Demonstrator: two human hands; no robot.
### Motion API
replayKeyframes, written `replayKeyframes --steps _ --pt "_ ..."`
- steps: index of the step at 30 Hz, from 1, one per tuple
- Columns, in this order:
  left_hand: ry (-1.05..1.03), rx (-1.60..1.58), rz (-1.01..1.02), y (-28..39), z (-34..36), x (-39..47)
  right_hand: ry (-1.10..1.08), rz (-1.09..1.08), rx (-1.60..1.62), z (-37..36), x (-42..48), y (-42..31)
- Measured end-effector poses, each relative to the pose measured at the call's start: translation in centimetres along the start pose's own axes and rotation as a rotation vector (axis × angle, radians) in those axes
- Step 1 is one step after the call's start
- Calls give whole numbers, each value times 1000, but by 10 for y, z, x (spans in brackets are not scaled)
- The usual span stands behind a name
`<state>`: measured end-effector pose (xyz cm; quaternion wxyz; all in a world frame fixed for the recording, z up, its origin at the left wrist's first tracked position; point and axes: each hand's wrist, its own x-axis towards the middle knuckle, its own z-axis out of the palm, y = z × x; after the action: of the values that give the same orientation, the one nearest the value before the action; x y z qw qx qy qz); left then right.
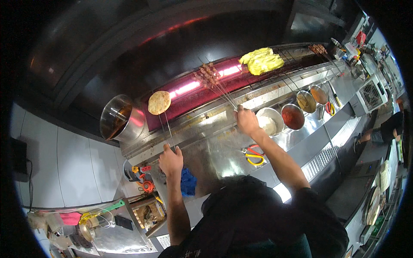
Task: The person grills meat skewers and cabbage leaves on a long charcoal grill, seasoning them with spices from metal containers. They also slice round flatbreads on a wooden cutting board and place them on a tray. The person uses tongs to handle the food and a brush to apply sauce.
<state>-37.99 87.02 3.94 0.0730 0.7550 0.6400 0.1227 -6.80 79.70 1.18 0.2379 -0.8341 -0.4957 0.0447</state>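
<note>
My left hand (171, 160) grips the metal skewers under a round flatbread (159, 102), which is over the left end of the glowing grill (190, 106). In my right hand (246, 121) is a bunch of metal skewers; their meat pieces (207, 75) lie over the middle of the grill. Yellow-green leafy vegetable (262, 61) rests on the grill farther right. Just beside my right hand stands a metal bowl of white powder (268, 122), with a bowl of red spice (292, 116) next to it. Scissors with red and yellow handles (254, 155) lie on the steel counter below.
A steel pot of dark liquid (122, 119) stands at the grill's left end. Two more spice bowls (306, 101) and a knife (335, 94) are at the right. More meat skewers (318, 49) lie at the far right. A blue cloth (188, 182) is by my left forearm. A person (384, 129) is at far right.
</note>
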Motion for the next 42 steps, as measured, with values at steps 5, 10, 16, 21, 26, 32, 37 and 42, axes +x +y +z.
replayKeyframes --steps 5,10,16,21,26,32,37,42 --pt "-30 -38 20 3 -2 0 -9 -40 87 12 6 15" --pt "-27 -51 11 -3 -2 0 10 59 21 3 0 -9" --pt "202 -203 142 7 -17 -14 37 -162 342 34 11 17" --pt "116 -793 265 73 4 -82 -529 569 1420 22 -12 -30" --pt "-522 -2257 -502 109 140 -48 -540 589 1667 48 -24 -68" --pt "-482 -2269 -601 135 124 -49 -320 481 1371 82 -44 -45" --pt "-57 -995 263 101 15 -92 179 108 343 60 -46 -25" --pt "309 -310 250 12 -16 -47 161 -4 154 26 -23 5"
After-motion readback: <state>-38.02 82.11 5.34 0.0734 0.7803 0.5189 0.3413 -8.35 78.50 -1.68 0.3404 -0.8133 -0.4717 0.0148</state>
